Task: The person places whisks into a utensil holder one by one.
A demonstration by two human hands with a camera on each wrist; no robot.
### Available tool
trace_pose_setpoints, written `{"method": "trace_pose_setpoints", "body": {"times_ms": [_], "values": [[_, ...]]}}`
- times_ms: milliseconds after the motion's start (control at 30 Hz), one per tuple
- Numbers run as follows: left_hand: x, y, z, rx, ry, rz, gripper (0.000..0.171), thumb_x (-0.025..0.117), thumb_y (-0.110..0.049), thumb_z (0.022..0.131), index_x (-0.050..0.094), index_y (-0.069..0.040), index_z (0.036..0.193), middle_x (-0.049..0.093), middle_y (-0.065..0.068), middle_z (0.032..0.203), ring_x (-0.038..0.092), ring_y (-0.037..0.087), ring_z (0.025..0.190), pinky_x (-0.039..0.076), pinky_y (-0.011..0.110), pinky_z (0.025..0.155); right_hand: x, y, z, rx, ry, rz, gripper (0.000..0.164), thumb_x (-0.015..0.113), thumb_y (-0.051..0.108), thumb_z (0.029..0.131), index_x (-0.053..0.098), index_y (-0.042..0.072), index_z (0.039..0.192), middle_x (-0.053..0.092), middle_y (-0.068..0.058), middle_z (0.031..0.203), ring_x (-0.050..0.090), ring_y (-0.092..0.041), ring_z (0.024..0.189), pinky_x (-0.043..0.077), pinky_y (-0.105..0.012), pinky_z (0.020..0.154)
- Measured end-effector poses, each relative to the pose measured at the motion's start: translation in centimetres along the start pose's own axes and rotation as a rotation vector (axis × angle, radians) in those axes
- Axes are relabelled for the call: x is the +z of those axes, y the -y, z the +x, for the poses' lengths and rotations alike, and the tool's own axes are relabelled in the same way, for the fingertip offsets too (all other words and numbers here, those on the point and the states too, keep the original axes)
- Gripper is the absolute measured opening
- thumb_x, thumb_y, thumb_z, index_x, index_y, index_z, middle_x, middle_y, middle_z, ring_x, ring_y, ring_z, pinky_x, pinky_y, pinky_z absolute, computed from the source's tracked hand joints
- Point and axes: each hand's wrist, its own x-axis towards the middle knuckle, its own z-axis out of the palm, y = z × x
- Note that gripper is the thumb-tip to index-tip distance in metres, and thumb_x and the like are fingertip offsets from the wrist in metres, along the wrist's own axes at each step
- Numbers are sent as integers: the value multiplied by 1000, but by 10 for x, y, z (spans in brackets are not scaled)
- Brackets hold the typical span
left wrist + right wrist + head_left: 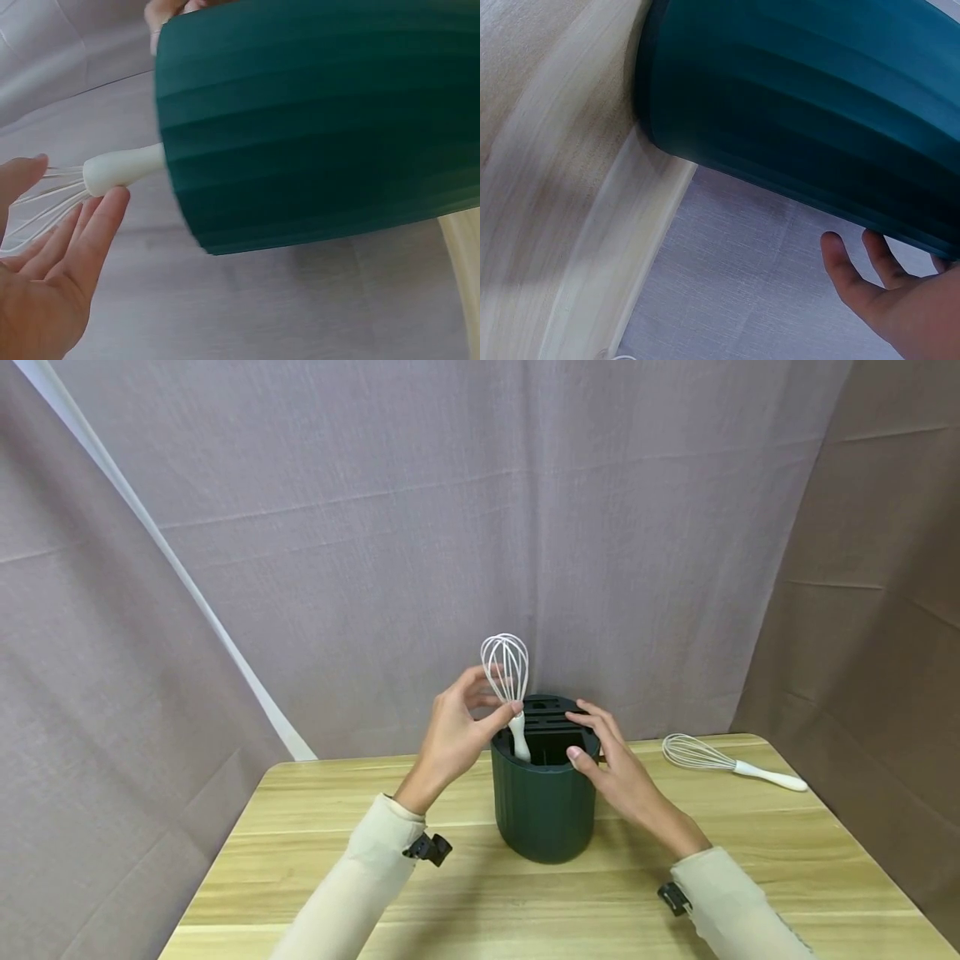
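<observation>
A dark green utensil holder (545,814) with a slotted black top stands upright on the table. One white whisk (519,735) stands in it, wires up, with the handle's lower end hidden inside. My left hand (457,731) is around the whisk where wires meet handle; in the left wrist view, thumb and fingers are spread apart, with fingertips (116,199) at the handle's end. My right hand (618,768) rests at the holder's right rim, thumb at the near side and fingers over the top. The right wrist view shows some of its fingers (847,270) loosely extended beside the wall.
A second white whisk (735,764) lies on the wooden table (300,852) at the right, its wires pointing left. Grey cloth (360,568) hangs behind the table and along both sides.
</observation>
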Motion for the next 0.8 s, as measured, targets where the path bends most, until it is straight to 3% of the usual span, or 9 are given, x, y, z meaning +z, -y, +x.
{"method": "trace_pose_setpoints", "body": {"times_ms": [233, 433, 800], "values": [[6, 9, -6, 11, 0, -83, 55, 80, -12, 96, 57, 0, 144, 76, 17, 117, 77, 25, 98, 64, 33, 77, -2, 0, 0, 8, 11, -5, 53, 56, 29, 107, 46, 16, 157, 27, -9, 171, 33, -46, 151, 46, -78, 96], [9, 11, -8, 42, -2, -115, 52, 79, -10, 96, 59, -2, 143, 74, 20, 124, 77, 26, 99, 63, 30, 76, -2, 0, 0, 5, 7, -11, 53, 56, 29, 107, 47, 16, 157, 27, -9, 171, 32, -45, 151, 44, -78, 98], [11, 10, -11, 51, 27, 15, 55, 81, -14, 95, 59, -3, 144, 74, 15, 123, 76, 24, 107, 62, 31, 83, -1, -1, 0, 1, 9, -13, 53, 56, 28, 107, 46, 15, 157, 27, -10, 171, 33, -46, 151, 47, -77, 96]]}}
